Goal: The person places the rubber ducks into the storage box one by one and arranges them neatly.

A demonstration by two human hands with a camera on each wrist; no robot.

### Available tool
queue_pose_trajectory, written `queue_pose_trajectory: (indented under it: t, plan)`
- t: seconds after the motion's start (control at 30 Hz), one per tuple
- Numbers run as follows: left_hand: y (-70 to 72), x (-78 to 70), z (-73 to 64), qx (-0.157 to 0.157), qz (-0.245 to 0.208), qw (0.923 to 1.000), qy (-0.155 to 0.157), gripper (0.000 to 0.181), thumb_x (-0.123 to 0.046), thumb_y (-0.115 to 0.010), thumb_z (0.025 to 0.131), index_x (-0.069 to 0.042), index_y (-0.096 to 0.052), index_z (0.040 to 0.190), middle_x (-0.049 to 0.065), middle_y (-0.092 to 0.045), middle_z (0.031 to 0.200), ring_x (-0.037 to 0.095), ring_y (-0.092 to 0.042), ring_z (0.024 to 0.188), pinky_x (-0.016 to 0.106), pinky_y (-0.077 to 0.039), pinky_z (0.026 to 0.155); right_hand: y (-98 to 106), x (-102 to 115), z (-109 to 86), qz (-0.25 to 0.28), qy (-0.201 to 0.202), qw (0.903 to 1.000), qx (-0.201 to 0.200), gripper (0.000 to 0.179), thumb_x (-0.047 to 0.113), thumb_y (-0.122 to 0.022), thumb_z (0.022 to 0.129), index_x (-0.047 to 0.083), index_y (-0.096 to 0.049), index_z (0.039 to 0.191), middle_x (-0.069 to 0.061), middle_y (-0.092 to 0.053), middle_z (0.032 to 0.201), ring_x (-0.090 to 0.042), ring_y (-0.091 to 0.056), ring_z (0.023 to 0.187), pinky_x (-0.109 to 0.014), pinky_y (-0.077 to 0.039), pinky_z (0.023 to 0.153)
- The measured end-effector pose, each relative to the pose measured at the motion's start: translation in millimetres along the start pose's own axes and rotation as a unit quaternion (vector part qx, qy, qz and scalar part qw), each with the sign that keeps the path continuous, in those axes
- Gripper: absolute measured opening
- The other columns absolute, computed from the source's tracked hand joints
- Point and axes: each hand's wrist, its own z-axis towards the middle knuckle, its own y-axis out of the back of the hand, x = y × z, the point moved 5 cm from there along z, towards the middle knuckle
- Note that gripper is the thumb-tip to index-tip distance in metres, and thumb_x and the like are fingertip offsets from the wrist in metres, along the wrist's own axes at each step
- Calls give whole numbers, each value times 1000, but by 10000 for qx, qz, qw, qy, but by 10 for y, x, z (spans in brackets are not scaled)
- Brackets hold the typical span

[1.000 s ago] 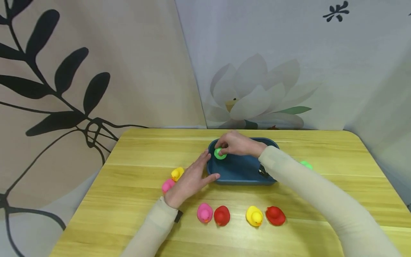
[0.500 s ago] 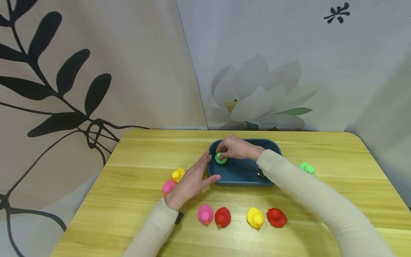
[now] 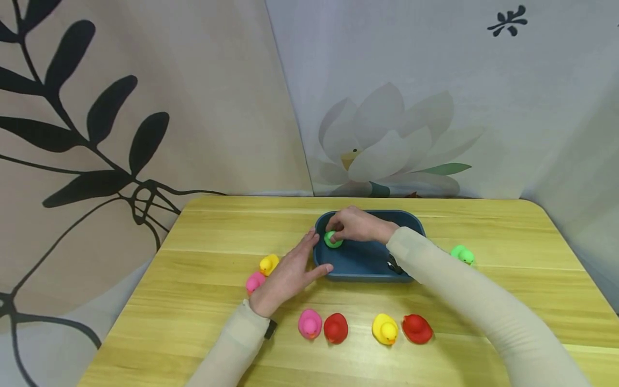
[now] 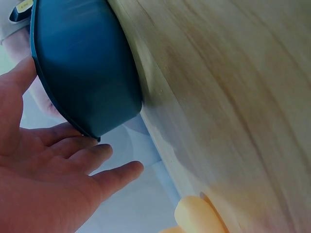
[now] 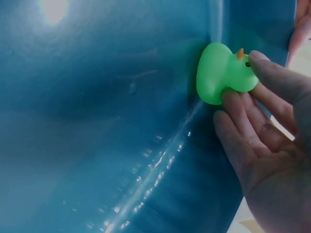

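In the head view my right hand (image 3: 357, 223) reaches down into the blue tray (image 3: 372, 278). Its thumb and fingers pinch a green rubber duck (image 5: 214, 73) against the tray floor near the left end; the right wrist view shows the duck's head between thumb and fingertips. My left hand (image 3: 289, 278) lies along the tray's left end, fingers fairly straight. In the left wrist view, the thumb and some fingertips of the left hand (image 4: 58, 170) touch the rim of the tray (image 4: 87, 63) from outside.
A yellow duck (image 3: 268, 264) and a pink duck (image 3: 254, 281) sit beside my left hand. Along the front are a pink duck (image 3: 309, 323), a red duck (image 3: 336, 328), a yellow duck (image 3: 385, 329) and another red duck (image 3: 417, 328). A green duck (image 3: 462, 254) stands right of the tray.
My right hand has lowered slightly inside the tray with the green rubber duck. The left hand stays at the tray's rim. The whole head view has shifted a little.
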Motion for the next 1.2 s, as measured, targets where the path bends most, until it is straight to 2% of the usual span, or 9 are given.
queue_pose_trajectory:
  t: [0.23, 0.4, 0.57, 0.87, 1.2]
  plan:
    - [1, -3, 1, 70, 4, 10000, 45, 89, -53, -68, 97, -8, -31, 163, 8, -19, 172, 32, -31, 153, 50, -39, 117, 57, 5, -60, 233, -49, 9997, 14, 33, 19, -75, 98, 6, -73, 128, -6, -74, 120, -17, -71, 105, -35, -59, 93]
    - [-5, -9, 3, 36, -11, 10000, 14, 89, -53, -68, 97, -6, -31, 163, 11, -21, 171, 33, -32, 153, 50, -39, 117, 167, 49, -204, 574, -16, 9983, 56, 37, 21, -73, 99, 7, -69, 133, -9, -70, 130, -24, -68, 117, -39, -57, 98]
    - [-7, 5, 1, -1, -41, 10000, -5, 89, -53, -68, 97, -5, -31, 162, 13, -22, 171, 36, -32, 152, 52, -38, 117, 350, 146, -392, 738, 124, 9972, -46, 44, 28, -70, 101, 6, -66, 138, -10, -67, 137, -29, -64, 125, -47, -53, 104]
    - [1, 30, 0, 15, -10, 9999, 125, 91, -55, -68, 96, -9, -30, 164, 9, -21, 171, 35, -29, 154, 54, -37, 117, 619, 315, -731, 621, 534, 9931, -841, 36, 23, -67, 103, 5, -68, 134, -11, -71, 130, -27, -69, 117, -46, -56, 101]
    - [-22, 36, 14, -40, -84, 9999, 141, 89, -54, -69, 96, -9, -31, 163, 11, -22, 171, 36, -29, 154, 55, -38, 116, 735, 336, -1166, 712, 200, 9845, -1589, 31, 28, -70, 101, 14, -73, 129, 4, -73, 121, -14, -68, 104, -42, -57, 92]
